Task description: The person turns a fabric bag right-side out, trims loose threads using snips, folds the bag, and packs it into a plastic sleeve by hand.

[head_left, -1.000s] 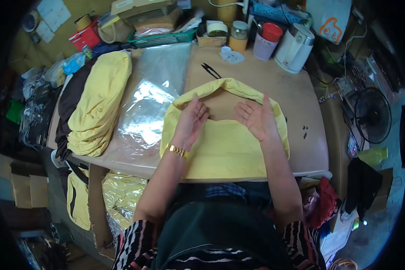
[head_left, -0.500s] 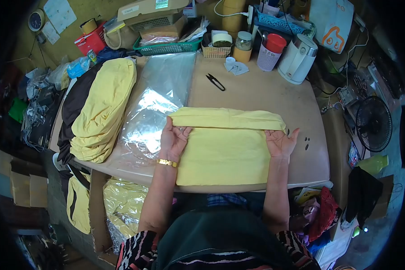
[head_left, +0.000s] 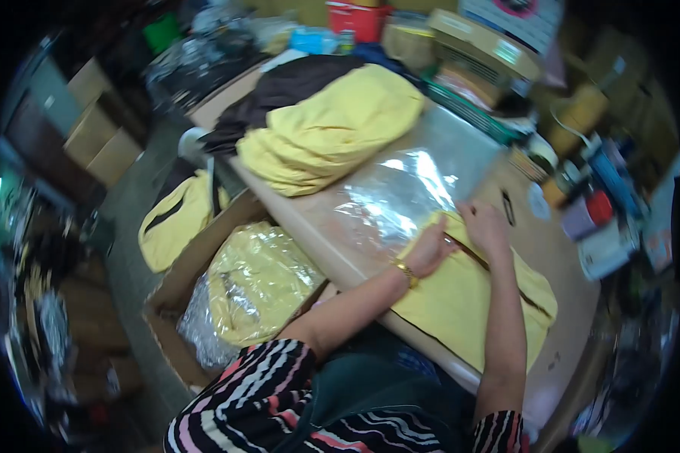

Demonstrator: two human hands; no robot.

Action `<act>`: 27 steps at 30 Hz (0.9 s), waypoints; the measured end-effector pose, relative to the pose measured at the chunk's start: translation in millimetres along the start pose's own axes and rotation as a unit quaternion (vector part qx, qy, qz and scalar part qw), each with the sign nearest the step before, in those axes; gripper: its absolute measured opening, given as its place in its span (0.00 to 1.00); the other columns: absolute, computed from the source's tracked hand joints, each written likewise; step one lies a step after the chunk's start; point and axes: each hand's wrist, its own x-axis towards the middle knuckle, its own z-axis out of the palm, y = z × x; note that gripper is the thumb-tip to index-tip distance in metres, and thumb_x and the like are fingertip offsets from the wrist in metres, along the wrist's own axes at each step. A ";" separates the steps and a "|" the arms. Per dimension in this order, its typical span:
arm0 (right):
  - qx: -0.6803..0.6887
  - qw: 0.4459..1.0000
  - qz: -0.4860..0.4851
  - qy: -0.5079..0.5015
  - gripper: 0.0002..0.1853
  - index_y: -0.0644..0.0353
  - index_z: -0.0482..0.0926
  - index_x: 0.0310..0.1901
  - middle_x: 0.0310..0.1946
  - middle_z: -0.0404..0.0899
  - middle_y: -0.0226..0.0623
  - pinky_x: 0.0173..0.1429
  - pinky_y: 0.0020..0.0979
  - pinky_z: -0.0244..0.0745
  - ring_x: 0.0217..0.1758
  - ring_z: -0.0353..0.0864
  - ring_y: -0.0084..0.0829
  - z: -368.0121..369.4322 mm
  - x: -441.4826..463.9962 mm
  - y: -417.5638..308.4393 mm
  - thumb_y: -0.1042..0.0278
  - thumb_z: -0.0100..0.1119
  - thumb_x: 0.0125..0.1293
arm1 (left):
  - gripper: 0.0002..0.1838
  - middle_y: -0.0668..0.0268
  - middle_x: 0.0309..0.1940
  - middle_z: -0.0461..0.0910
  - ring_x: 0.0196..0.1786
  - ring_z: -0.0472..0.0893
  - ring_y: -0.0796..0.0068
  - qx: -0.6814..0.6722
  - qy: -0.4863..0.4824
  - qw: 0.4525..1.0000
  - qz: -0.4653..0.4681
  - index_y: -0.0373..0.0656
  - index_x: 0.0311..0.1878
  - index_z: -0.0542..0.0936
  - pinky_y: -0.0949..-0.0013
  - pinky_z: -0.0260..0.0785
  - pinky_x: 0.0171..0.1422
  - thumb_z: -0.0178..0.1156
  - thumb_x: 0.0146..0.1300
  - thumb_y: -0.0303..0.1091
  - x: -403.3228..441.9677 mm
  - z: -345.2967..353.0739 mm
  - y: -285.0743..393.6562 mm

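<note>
Gripping the folded yellow cloth [head_left: 453, 302] at its L end, L hand [head_left: 429, 253] is closed on the edge; R hand [head_left: 486, 229] curls just beside, grip unclear (blur). Cloth's on the tan table [head_left: 555, 260], nr clear plastic sheets [head_left: 408, 185].

Cloth [head_left: 453, 302] on table [head_left: 551, 257] — box [head_left: 196, 264] left of it, bundle [head_left: 258, 283] inside.

Lighting moderate, dimming toward the edges. Strong white glare on the clear plastic sheeting [head_left: 404, 198] near centre; lesser glints on the bagged yellow cloth [head_left: 253, 279] at lower left. Motion blur evident (red cup [head_left: 598, 205] at right smeared). Wide-angle curvature; corners black
</note>
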 end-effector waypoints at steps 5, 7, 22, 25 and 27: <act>0.035 0.993 -0.107 0.022 0.18 0.66 0.80 0.30 0.28 0.80 0.52 0.38 0.43 0.71 0.33 0.80 0.50 40.4 22.0 25.1 0.55 0.60 0.63 | 0.23 0.63 0.41 0.77 0.43 0.79 0.74 0.044 0.070 0.996 0.016 0.36 0.51 0.73 0.66 0.76 0.47 0.44 0.76 0.50 -10.7 14.2 10.4; 0.043 0.993 -0.101 0.039 0.17 0.67 0.78 0.29 0.26 0.78 0.51 0.36 0.44 0.70 0.30 0.78 0.49 37.3 15.4 16.6 0.57 0.61 0.63 | 0.22 0.62 0.38 0.78 0.38 0.80 0.75 0.103 0.109 0.989 0.001 0.35 0.51 0.72 0.67 0.77 0.44 0.43 0.76 0.48 -13.6 18.0 14.6; 0.189 0.978 -0.063 0.067 0.20 0.68 0.69 0.25 0.18 0.66 0.48 0.30 0.39 0.60 0.21 0.64 0.35 33.4 0.9 33.8 0.60 0.55 0.69 | 0.23 0.50 0.41 0.82 0.41 0.85 0.65 0.234 0.064 0.970 -0.010 0.27 0.47 0.74 0.65 0.80 0.47 0.42 0.75 0.42 -27.9 22.0 23.3; 0.246 0.967 -0.027 -0.053 0.23 0.68 0.67 0.22 0.15 0.61 0.43 0.28 0.37 0.58 0.20 0.60 0.28 27.5 -2.4 56.4 0.59 0.57 0.69 | 0.21 0.51 0.48 0.80 0.48 0.83 0.63 0.102 0.047 0.993 -0.033 0.30 0.55 0.71 0.64 0.79 0.55 0.40 0.76 0.40 -36.2 23.4 32.1; 0.238 0.965 -0.003 -0.110 0.24 0.69 0.66 0.20 0.14 0.58 0.40 0.27 0.36 0.57 0.20 0.59 0.24 21.1 -2.7 64.8 0.60 0.59 0.68 | 0.22 0.53 0.53 0.77 0.52 0.82 0.62 0.000 0.005 0.997 -0.080 0.34 0.62 0.66 0.61 0.78 0.58 0.39 0.77 0.42 -35.2 22.8 41.9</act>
